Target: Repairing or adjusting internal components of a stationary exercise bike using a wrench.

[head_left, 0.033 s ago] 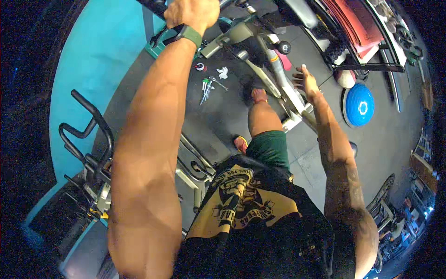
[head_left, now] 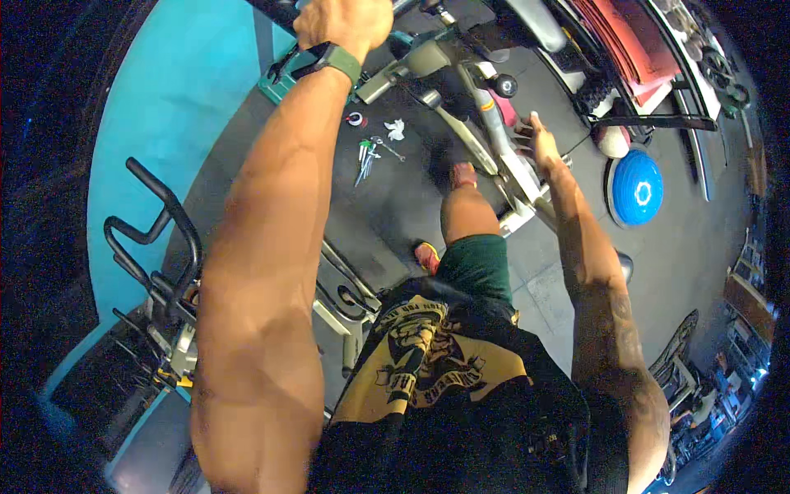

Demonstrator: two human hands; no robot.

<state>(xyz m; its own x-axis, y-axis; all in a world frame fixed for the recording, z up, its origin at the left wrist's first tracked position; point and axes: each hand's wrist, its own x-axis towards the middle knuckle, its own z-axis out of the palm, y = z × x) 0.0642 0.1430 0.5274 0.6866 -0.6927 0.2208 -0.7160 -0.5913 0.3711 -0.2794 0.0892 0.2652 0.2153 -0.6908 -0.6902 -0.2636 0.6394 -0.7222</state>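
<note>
At the top edge of the head view, my left hand (head_left: 344,25) is closed around a dark handlebar (head_left: 276,10) of an exercise bike; part of the grip is cut off. A watch with a green strap (head_left: 339,60) is on that wrist. My right hand (head_left: 544,146) is open, fingers apart, beside the bike's pale metal frame (head_left: 492,123). Nothing shows in it, and whether its fingertips touch the frame I cannot tell. A round black knob (head_left: 504,85) sits on the frame close to those fingers.
Left of the bike, several hand tools (head_left: 364,160), a small red-and-white roll (head_left: 355,119) and a crumpled white tissue (head_left: 395,129) lie on the dark floor. A teal toolbox (head_left: 276,86) stands by the wall. A blue balance dome (head_left: 638,188) and ball (head_left: 612,140) are at right.
My right hand has shifted very slightly, its fingers a little higher and turned. My left hand keeps its hold on the handlebar.
</note>
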